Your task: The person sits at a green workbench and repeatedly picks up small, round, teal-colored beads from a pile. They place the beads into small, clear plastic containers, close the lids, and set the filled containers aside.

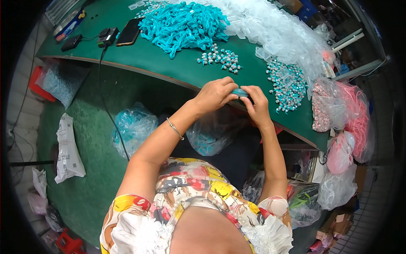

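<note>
Just above the table's front edge, my left hand [215, 94] and my right hand [257, 104] pinch a small clear plastic case [240, 92] between them. Something teal shows inside it; its exact shape is hidden by the fingers. Beyond my hands lies a small group of grey-and-teal earplugs [220, 58]. A larger heap of similar earplugs [286, 86] spreads to the right. Looped teal cords [186, 25] are piled at the back of the green table [169, 63].
Many clear plastic cases [270, 29] cover the back right. A phone [128, 32] and a small black device [107, 37] with a hanging cable [102, 80] sit at left. Bags of pink cords [357, 122] crowd the right edge. Filled plastic bags [134, 127] stand below the table.
</note>
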### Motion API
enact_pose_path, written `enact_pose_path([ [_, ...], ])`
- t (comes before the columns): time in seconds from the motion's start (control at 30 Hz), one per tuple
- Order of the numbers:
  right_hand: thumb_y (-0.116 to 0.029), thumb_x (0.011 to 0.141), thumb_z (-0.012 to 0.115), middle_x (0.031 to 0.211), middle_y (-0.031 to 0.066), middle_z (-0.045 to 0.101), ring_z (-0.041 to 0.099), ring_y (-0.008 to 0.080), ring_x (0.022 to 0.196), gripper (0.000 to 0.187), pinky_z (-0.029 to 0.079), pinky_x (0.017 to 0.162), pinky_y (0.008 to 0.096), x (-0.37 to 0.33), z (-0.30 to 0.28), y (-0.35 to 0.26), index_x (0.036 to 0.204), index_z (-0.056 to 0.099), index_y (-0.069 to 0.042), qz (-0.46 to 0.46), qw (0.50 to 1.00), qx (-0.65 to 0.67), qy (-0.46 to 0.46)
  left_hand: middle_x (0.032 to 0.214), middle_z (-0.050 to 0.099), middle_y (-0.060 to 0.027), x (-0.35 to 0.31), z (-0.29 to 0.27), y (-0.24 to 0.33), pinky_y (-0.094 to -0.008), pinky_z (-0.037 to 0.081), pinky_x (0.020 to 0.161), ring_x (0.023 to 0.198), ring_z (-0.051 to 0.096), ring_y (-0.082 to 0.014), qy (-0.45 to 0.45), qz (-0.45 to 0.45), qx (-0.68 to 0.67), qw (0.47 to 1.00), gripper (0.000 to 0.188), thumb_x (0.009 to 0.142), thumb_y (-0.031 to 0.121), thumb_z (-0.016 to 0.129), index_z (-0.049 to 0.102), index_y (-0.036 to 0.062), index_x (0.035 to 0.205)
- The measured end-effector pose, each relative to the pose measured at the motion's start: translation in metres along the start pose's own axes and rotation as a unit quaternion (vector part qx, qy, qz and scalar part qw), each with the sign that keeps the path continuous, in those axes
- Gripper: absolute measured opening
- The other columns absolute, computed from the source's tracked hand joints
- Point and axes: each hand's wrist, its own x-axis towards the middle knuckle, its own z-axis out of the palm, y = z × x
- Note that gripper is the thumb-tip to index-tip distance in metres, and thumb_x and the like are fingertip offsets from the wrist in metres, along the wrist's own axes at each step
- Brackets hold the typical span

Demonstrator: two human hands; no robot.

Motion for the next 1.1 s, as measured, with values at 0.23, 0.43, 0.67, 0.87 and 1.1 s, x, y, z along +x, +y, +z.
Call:
enact_pose_path([
  [0.23, -0.003, 0.081, 0.068, 0.092, 0.0152, 0.062, 0.061, 0.0341, 0.083, 0.020, 0.050, 0.072, 0.0404, 0.001, -0.007, -0.015, 0.100, 0.064, 0.000, 0.003, 1.000, 0.010, -0.007, 0.091, 0.059, -0.0129, -0.001, -0.005, 0.001, -0.0393, 0.050, 0.066, 0.075, 0.061, -0.0320, -0.016, -0.014, -0.096, 0.995, 0.019, 0.089, 0.019, 0.069, 0.066, 0.0019, 0.097],
  [0.43, -0.004, 0.082, 0.070, 0.103, 0.0153, 0.062, 0.062, 0.0310, 0.088, 0.030, 0.050, 0.072, 0.0367, 0.008, -0.009, -0.025, 0.110, 0.062, -0.001, 0.012, 0.999, 0.042, 0.010, 0.093, 0.058, -0.0102, -0.002, -0.005, 0.008, -0.0340, 0.049, 0.064, 0.074, 0.060, -0.0217, 0.023, -0.074, -0.155, 0.985, 0.024, 0.088, 0.019, 0.071, 0.066, 0.0022, 0.104],
  [0.67, -0.007, 0.082, 0.073, 0.108, 0.0151, 0.061, 0.061, 0.0289, 0.090, 0.037, 0.051, 0.071, 0.0346, 0.007, -0.012, -0.023, 0.116, 0.061, -0.002, -0.002, 0.999, 0.033, 0.002, 0.099, 0.058, -0.0087, 0.001, -0.012, 0.012, -0.0291, 0.050, 0.065, 0.076, 0.059, -0.0159, 0.000, -0.108, -0.200, 0.974, 0.033, 0.085, 0.019, 0.074, 0.065, 0.0015, 0.111],
  [0.87, -0.006, 0.079, 0.075, 0.106, 0.0151, 0.062, 0.062, 0.0290, 0.090, 0.036, 0.051, 0.071, 0.0348, 0.005, -0.013, -0.026, 0.113, 0.063, -0.001, -0.005, 0.999, 0.029, 0.017, 0.102, 0.060, -0.0078, -0.001, -0.010, 0.012, -0.0276, 0.051, 0.067, 0.078, 0.060, -0.0148, 0.006, -0.115, -0.245, 0.963, 0.034, 0.085, 0.018, 0.074, 0.066, 0.0015, 0.113],
  [1.1, -0.004, 0.076, 0.076, 0.100, 0.0158, 0.064, 0.063, 0.0311, 0.088, 0.032, 0.052, 0.071, 0.0361, 0.003, -0.012, -0.030, 0.106, 0.064, -0.001, -0.013, 0.999, 0.015, 0.040, 0.099, 0.061, -0.0077, 0.001, -0.010, 0.015, -0.0272, 0.050, 0.068, 0.079, 0.060, -0.0148, 0.007, -0.111, -0.261, 0.959, 0.024, 0.086, 0.016, 0.073, 0.070, 0.0009, 0.105],
])
